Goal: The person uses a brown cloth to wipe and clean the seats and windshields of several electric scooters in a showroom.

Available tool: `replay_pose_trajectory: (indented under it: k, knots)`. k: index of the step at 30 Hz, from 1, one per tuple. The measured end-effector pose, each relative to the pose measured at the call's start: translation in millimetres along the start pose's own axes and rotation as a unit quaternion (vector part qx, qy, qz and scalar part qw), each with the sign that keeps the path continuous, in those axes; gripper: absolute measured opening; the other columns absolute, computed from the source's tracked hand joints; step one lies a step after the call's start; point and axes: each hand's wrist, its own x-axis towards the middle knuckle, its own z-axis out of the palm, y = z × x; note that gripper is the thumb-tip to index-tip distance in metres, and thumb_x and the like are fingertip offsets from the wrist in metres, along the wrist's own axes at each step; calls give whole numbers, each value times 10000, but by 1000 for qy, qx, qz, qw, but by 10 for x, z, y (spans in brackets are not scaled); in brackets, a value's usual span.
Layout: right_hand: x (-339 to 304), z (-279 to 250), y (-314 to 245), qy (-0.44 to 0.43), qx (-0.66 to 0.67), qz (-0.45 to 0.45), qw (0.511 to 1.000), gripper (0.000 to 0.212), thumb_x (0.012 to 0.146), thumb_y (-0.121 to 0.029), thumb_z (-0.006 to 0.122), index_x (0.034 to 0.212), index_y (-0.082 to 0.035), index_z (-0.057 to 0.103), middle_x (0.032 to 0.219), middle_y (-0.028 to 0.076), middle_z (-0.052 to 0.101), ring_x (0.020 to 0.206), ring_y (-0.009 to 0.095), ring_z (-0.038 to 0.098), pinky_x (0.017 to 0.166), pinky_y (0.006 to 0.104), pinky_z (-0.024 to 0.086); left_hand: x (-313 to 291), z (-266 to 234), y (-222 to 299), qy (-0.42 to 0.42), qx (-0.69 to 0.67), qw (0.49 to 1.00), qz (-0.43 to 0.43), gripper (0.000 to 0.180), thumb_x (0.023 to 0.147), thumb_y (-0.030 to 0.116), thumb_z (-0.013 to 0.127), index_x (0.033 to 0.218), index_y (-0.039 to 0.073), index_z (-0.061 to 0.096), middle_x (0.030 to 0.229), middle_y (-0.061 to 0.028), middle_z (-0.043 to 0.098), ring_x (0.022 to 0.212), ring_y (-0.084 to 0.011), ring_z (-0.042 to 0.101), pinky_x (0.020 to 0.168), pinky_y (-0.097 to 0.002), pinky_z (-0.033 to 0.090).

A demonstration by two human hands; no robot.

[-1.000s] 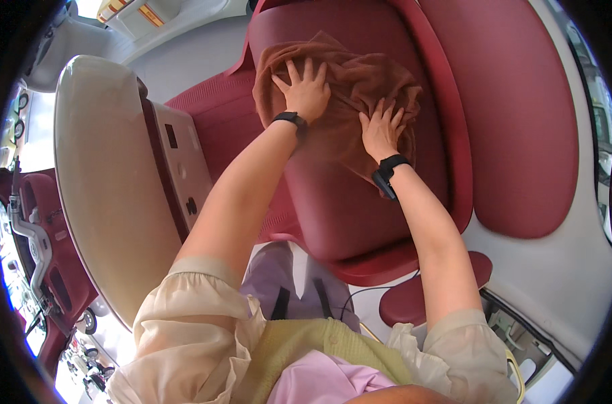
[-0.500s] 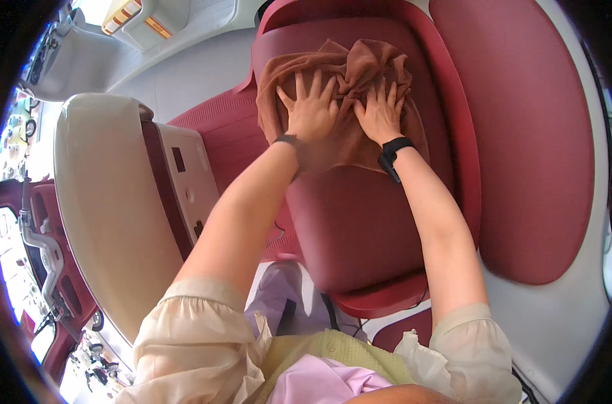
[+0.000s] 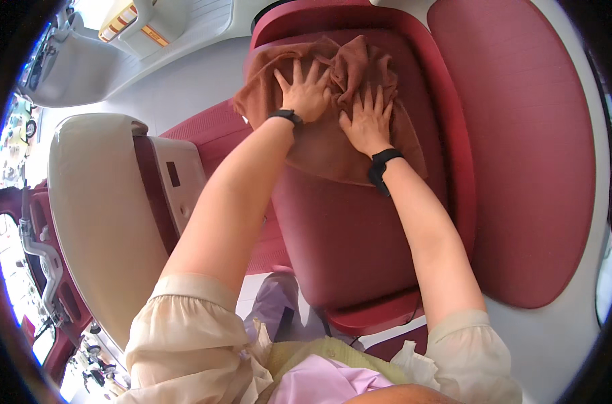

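A brown cloth point(image 3: 333, 151) lies rumpled over the far half of a dark red padded seat point(image 3: 346, 236), bunched into folds near its far side. My left hand point(image 3: 307, 93) presses flat on the cloth with fingers spread, a dark band round its wrist. Just right of it, my right hand point(image 3: 369, 124) also lies open on the cloth, fingers pointing away from me and a black strap on the wrist. Neither hand grips the fabric. The cloth's left corner hangs over the seat's edge.
A red padded backrest panel point(image 3: 528, 155) stands to the right. On the left is a cream rounded seat or box point(image 3: 97, 215) with a pale panel on its side. A cream and yellow container point(image 3: 141, 30) sits at the far left. Metal handlebars point(image 3: 47, 262) show at the left rim.
Both hands have slid slightly left across the seat, pushing the cloth with them. The cloth's left corner now reaches farther past the seat's edge.
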Motion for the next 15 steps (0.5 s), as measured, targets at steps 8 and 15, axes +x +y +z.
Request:
replay_pose_trajectory:
  k: [8,15]
  knots:
    - [84,-10,65,-35,9,-4,999,661,884,-435,422,1388,-23,305,1471,214,165,1376,399,48,1076,601,61,431,54,-51,-9,-43,999,22,572,879,370,328,1435,278,233,1514,-78,138,1380,-416,-10,971,-745,-28]
    - [416,-59,255,-86,34,-47,995,710,865,-474,439,1402,-37,280,1475,211,159,1380,385,39,1082,593,39,570,21,18,-43,-6,999,-10,575,930,422,248,1465,268,102,1532,-63,37,1383,-401,-42,974,-739,-34]
